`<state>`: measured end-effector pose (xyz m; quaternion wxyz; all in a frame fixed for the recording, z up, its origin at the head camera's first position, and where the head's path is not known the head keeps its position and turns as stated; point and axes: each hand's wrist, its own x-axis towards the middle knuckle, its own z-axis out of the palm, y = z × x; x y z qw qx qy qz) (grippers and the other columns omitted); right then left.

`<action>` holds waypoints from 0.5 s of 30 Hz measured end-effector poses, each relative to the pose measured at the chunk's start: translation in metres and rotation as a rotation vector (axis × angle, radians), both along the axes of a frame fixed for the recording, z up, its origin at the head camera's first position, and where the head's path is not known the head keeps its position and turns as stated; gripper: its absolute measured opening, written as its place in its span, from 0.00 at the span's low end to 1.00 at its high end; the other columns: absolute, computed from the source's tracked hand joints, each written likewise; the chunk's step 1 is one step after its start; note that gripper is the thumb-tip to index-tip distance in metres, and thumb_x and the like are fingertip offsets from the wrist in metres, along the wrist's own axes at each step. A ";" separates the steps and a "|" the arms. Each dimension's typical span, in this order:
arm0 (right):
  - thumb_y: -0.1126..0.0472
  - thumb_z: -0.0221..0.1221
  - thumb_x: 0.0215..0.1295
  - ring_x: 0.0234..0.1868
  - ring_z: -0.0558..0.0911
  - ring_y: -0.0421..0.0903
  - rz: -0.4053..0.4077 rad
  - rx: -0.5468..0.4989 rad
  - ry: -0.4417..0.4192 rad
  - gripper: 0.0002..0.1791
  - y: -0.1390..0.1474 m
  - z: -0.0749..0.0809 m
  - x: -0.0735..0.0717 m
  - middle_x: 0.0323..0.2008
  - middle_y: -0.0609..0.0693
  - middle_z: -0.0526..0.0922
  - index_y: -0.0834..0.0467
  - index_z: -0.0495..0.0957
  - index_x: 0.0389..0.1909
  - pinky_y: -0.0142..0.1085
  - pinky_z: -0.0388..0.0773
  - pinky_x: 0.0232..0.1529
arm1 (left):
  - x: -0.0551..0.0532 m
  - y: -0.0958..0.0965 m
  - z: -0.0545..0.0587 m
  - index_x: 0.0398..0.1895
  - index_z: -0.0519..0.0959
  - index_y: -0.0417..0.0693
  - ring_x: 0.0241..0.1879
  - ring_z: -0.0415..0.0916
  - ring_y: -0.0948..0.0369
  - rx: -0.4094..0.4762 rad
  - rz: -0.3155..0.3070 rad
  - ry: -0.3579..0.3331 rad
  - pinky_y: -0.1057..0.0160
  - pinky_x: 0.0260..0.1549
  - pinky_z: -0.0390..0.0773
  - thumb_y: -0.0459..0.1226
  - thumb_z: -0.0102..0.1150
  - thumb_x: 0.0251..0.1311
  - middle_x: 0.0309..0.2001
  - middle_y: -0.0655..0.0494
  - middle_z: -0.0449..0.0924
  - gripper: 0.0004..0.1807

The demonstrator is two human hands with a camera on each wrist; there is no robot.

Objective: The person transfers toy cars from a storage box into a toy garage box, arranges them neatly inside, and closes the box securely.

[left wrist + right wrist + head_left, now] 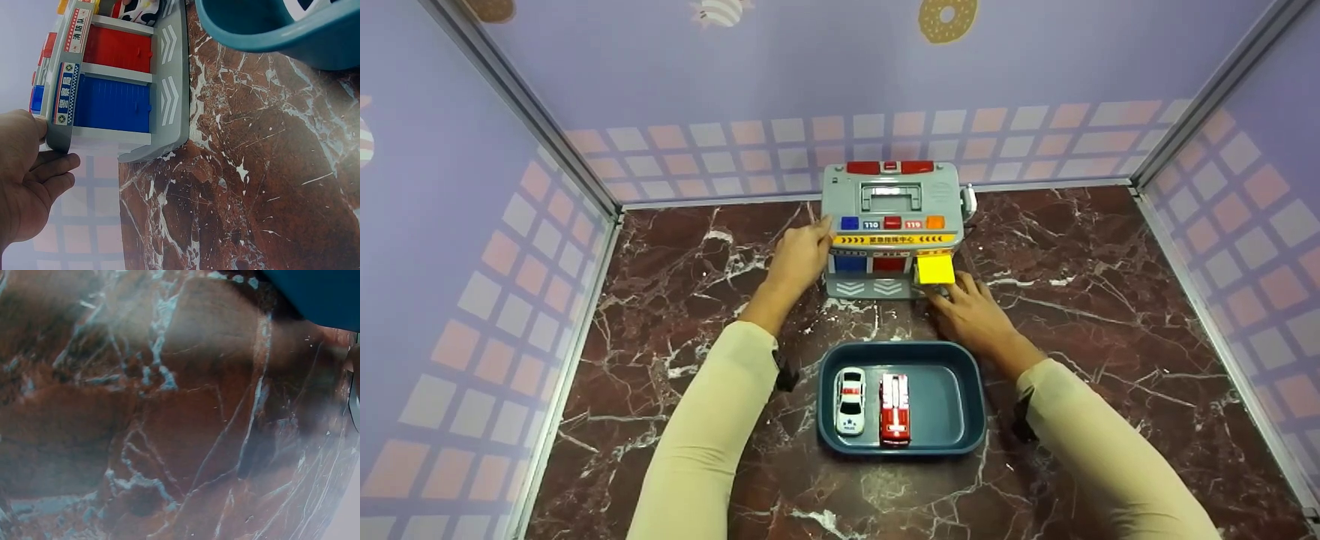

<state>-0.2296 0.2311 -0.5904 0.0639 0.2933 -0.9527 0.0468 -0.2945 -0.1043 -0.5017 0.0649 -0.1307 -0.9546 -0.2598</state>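
A grey toy rescue station (894,262) with a yellow sign strip stands at the back. Its blue door (112,104) and red door (119,49) are down, while the yellow door (935,269) is raised. My left hand (801,255) grips the station's left roof edge, thumb on one side and fingers underneath. At the yellow bay, my right hand (971,315) reaches in low, its fingertips partly hidden by the door. A white-and-black toy car (142,11) shows at that bay in the left wrist view, cut off by the frame; whether my fingers pinch it is unclear.
In front of the station sits a dark blue tray (900,450) holding a white toy police car (850,401) and a red toy fire truck (895,411). Purple panels (840,82) wall in the marbled tabletop (675,420). The right wrist view shows mostly blurred tabletop.
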 end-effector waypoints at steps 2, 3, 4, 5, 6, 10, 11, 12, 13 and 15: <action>0.56 0.63 0.81 0.73 0.72 0.72 -0.010 0.014 -0.012 0.26 -0.001 0.002 -0.002 0.71 0.63 0.79 0.51 0.76 0.76 0.71 0.76 0.70 | 0.000 0.000 0.000 0.77 0.77 0.46 0.66 0.84 0.38 -0.001 0.001 0.000 0.40 0.68 0.83 0.43 0.54 0.86 0.70 0.46 0.82 0.24; 0.56 0.63 0.81 0.73 0.72 0.72 -0.017 0.020 -0.021 0.27 -0.002 0.003 -0.003 0.71 0.63 0.79 0.52 0.76 0.76 0.71 0.75 0.71 | 0.000 0.000 0.000 0.77 0.77 0.45 0.67 0.84 0.38 -0.002 0.002 -0.001 0.40 0.68 0.83 0.43 0.55 0.86 0.71 0.46 0.82 0.24; 0.56 0.62 0.81 0.74 0.71 0.72 -0.024 0.025 -0.032 0.27 -0.003 0.003 -0.003 0.72 0.64 0.80 0.52 0.75 0.77 0.72 0.75 0.71 | 0.000 0.000 0.000 0.77 0.77 0.45 0.66 0.84 0.38 -0.002 0.002 -0.001 0.40 0.68 0.83 0.43 0.55 0.86 0.71 0.45 0.82 0.24; 0.56 0.62 0.81 0.75 0.70 0.73 -0.031 0.028 -0.044 0.27 -0.004 0.004 -0.004 0.72 0.64 0.80 0.52 0.75 0.77 0.72 0.74 0.72 | -0.001 0.000 0.000 0.76 0.79 0.45 0.66 0.84 0.38 -0.003 0.002 -0.003 0.40 0.67 0.83 0.43 0.55 0.86 0.70 0.45 0.82 0.23; 0.55 0.62 0.81 0.76 0.70 0.73 -0.038 0.029 -0.057 0.27 -0.005 0.006 -0.005 0.73 0.63 0.80 0.52 0.74 0.77 0.73 0.73 0.73 | -0.001 0.000 0.000 0.75 0.79 0.45 0.66 0.84 0.37 -0.004 0.002 -0.005 0.40 0.68 0.83 0.44 0.55 0.86 0.71 0.45 0.81 0.23; 0.56 0.60 0.80 0.79 0.67 0.72 -0.067 0.026 -0.105 0.28 -0.007 0.010 -0.008 0.75 0.62 0.80 0.53 0.73 0.78 0.73 0.71 0.73 | -0.001 0.000 0.000 0.73 0.81 0.45 0.67 0.83 0.37 -0.006 0.001 -0.010 0.39 0.67 0.83 0.44 0.54 0.86 0.71 0.46 0.81 0.22; 0.56 0.60 0.79 0.79 0.66 0.72 -0.072 0.026 -0.112 0.29 -0.008 0.011 -0.009 0.75 0.61 0.80 0.53 0.73 0.78 0.73 0.71 0.73 | -0.001 0.000 0.000 0.73 0.82 0.45 0.67 0.84 0.37 -0.006 0.000 -0.010 0.39 0.67 0.83 0.44 0.54 0.86 0.71 0.47 0.81 0.22; 0.56 0.60 0.79 0.79 0.66 0.71 -0.076 0.027 -0.117 0.29 -0.008 0.012 -0.010 0.75 0.61 0.79 0.53 0.73 0.78 0.73 0.71 0.72 | -0.001 0.000 0.000 0.74 0.81 0.45 0.67 0.84 0.37 -0.005 -0.002 -0.007 0.39 0.67 0.83 0.44 0.54 0.86 0.71 0.47 0.81 0.22; 0.57 0.60 0.78 0.79 0.66 0.71 -0.078 0.030 -0.119 0.29 -0.008 0.013 -0.011 0.75 0.61 0.79 0.53 0.73 0.78 0.73 0.71 0.72 | -0.001 0.000 0.000 0.74 0.81 0.45 0.66 0.84 0.37 -0.004 -0.002 -0.005 0.39 0.67 0.83 0.44 0.54 0.86 0.71 0.46 0.81 0.22; 0.57 0.60 0.78 0.79 0.66 0.71 -0.084 0.038 -0.124 0.30 -0.009 0.014 -0.013 0.76 0.61 0.79 0.53 0.72 0.78 0.73 0.72 0.71 | -0.001 0.000 0.000 0.75 0.80 0.45 0.66 0.84 0.37 -0.004 0.002 -0.005 0.39 0.66 0.84 0.44 0.54 0.86 0.71 0.46 0.82 0.23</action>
